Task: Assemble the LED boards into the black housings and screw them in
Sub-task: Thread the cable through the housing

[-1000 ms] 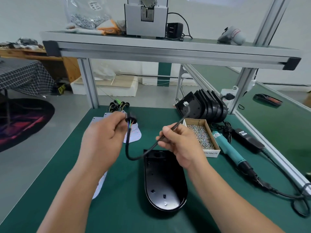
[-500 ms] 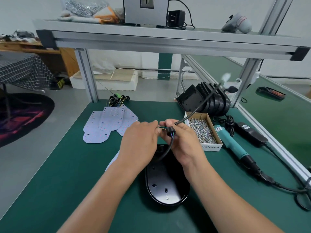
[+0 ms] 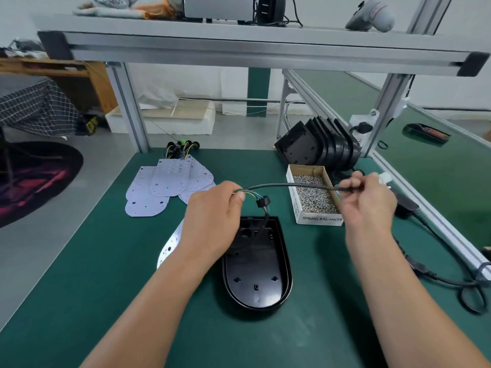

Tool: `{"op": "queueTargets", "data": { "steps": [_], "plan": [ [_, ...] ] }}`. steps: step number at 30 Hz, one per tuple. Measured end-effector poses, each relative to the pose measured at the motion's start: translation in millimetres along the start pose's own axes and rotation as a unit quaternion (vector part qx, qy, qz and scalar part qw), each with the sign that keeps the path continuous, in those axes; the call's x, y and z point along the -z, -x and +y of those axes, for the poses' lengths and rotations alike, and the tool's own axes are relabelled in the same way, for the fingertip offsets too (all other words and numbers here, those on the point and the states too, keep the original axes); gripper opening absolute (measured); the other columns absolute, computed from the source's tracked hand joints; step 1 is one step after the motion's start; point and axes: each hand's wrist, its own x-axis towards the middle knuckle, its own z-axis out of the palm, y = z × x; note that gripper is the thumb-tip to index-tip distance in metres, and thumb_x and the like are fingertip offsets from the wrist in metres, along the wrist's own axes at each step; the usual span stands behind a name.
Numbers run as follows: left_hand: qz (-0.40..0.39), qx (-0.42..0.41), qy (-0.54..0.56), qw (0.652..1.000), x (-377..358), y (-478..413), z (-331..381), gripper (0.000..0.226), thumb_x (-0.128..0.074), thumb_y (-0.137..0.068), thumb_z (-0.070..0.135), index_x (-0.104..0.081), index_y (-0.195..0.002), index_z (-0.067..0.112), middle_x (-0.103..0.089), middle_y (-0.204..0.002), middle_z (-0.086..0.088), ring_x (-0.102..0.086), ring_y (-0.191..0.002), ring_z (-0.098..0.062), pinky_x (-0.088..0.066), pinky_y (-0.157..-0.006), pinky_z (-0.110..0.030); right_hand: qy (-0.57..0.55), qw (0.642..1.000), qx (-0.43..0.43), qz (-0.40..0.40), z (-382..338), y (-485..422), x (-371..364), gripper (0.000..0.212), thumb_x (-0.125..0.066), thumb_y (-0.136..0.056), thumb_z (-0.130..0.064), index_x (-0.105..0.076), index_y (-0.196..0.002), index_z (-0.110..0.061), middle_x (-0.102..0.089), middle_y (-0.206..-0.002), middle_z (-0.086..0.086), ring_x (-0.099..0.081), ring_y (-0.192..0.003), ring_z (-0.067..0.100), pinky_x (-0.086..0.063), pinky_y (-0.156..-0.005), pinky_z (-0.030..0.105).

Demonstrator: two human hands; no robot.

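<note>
The one view comes from a wide-angle camera on the person's head, facing forward and down over the green counter (image 3: 93, 274). It is near enough that both forearms enter from the near edge, and the left hand (image 3: 212, 221) and right hand (image 3: 369, 203) sit mid-frame, gripping a black cable (image 3: 287, 185) just above the black housing (image 3: 257, 274). At the far end it takes in the aluminium shelf (image 3: 239, 49) across the top, straight lines bowing toward the edges.

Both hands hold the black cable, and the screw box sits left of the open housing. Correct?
No: in the head view the screw box sits right of the housing. The left hand and right hand do hold the cable.
</note>
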Motion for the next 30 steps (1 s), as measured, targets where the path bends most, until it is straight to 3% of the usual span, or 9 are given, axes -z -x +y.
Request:
{"op": "queueTargets", "data": {
  "steps": [3, 6, 8, 10, 14, 18, 19, 24, 30],
  "plan": [
    [-0.037, 0.036, 0.069, 0.996, 6, -7, -6, 0.014, -0.057, -0.103, 0.03, -0.068, -0.095, 0.033, -0.055, -0.061, 0.012, -0.049, -0.061, -0.008, -0.04, -0.06, -0.028, 0.307, 0.941, 0.083, -0.114, 10, 11, 9, 0.019, -0.049, -0.104, -0.013, -0.051, -0.085, -0.015, -0.046, -0.068, -0.001, -0.04, -0.055, 0.014, -0.04, -0.058, 0.036],
    [-0.069, 0.051, 0.104, 0.991, 10, -10, -7, 0.023, -0.058, -0.095, 0.018, -0.071, -0.093, 0.037, -0.057, -0.063, 0.017, -0.048, -0.057, -0.004, -0.039, -0.055, -0.015, 0.532, 0.797, 0.129, -0.255, 15, 28, 5, 0.014, -0.047, -0.098, -0.026, -0.057, -0.1, -0.016, -0.05, -0.078, -0.001, -0.05, -0.081, 0.024, -0.04, -0.082, 0.04],
    [-0.073, 0.055, 0.093, 0.991, 8, -9, -6, 0.03, -0.055, -0.091, 0.013, -0.072, -0.096, 0.037, -0.058, -0.064, 0.019, -0.049, -0.056, -0.003, -0.038, -0.055, -0.013, 0.641, 0.65, 0.223, -0.342, 15, 35, 2, 0.032, -0.042, -0.104, -0.025, -0.061, -0.121, -0.006, -0.057, -0.094, 0.011, -0.052, -0.094, 0.029, -0.041, -0.089, 0.043],
    [-0.049, 0.069, 0.081, 0.993, 5, -9, -7, 0.029, -0.055, -0.09, 0.013, -0.072, -0.098, 0.035, -0.061, -0.067, 0.015, -0.053, -0.061, -0.005, -0.038, -0.058, -0.016, 0.668, 0.559, 0.294, -0.393, 18, 47, 0, 0.037, -0.048, -0.11, -0.023, -0.06, -0.139, -0.005, -0.06, -0.1, 0.006, -0.054, -0.097, 0.024, -0.047, -0.092, 0.045],
    [0.056, 0.084, 0.053, 0.994, 6, -13, -7, 0.023, -0.055, -0.094, 0.017, -0.073, -0.098, 0.031, -0.065, -0.067, 0.005, -0.058, -0.066, -0.014, -0.047, -0.066, -0.033, 0.626, 0.531, 0.325, -0.47, 20, 79, 1, 0.028, -0.068, -0.097, -0.03, -0.065, -0.124, -0.03, -0.073, -0.095, -0.009, -0.066, -0.088, 0.016, -0.053, -0.081, 0.035],
    [0.081, 0.085, 0.023, 0.993, 11, -16, -6, 0.022, -0.05, -0.097, 0.021, -0.071, -0.098, 0.028, -0.068, -0.075, 0.004, -0.062, -0.079, -0.026, -0.053, -0.07, -0.039, 0.692, 0.311, 0.42, -0.499, 36, 90, 5, 0.013, -0.072, -0.09, -0.025, -0.06, -0.089, -0.019, -0.063, -0.07, -0.002, -0.062, -0.067, 0.03, -0.047, -0.052, 0.037],
    [0.081, 0.083, 0.007, 0.993, 11, -17, -6, 0.021, -0.048, -0.098, 0.022, -0.069, -0.097, 0.027, -0.068, -0.076, 0.003, -0.062, -0.081, -0.029, -0.054, -0.071, -0.041, 0.698, 0.284, 0.434, -0.494, 40, 90, 6, 0.016, -0.076, -0.087, -0.02, -0.06, -0.084, -0.017, -0.059, -0.067, 0.0, -0.06, -0.065, 0.031, -0.045, -0.049, 0.037],
    [0.038, 0.066, -0.068, 0.995, 4, -21, -9, 0.014, -0.044, -0.103, 0.027, -0.056, -0.096, 0.023, -0.063, -0.073, 0.0, -0.058, -0.08, -0.035, -0.045, -0.064, -0.042, 0.726, 0.251, 0.443, -0.461, 54, 90, -7, 0.027, -0.087, -0.07, -0.013, -0.06, -0.074, -0.019, -0.056, -0.061, -0.002, -0.058, -0.061, 0.028, -0.038, -0.044, 0.03],
    [-0.086, 0.037, -0.132, 0.987, -1, -21, -24, 0.032, -0.052, -0.08, 0.03, -0.048, -0.112, 0.027, -0.07, -0.09, 0.011, -0.06, -0.099, -0.024, -0.034, -0.099, -0.038, 0.721, 0.239, 0.455, -0.465, 54, 90, -9, 0.025, -0.085, -0.066, -0.006, -0.063, -0.072, -0.018, -0.053, -0.06, 0.001, -0.057, -0.061, 0.03, -0.039, -0.05, 0.034]
  ]
}}
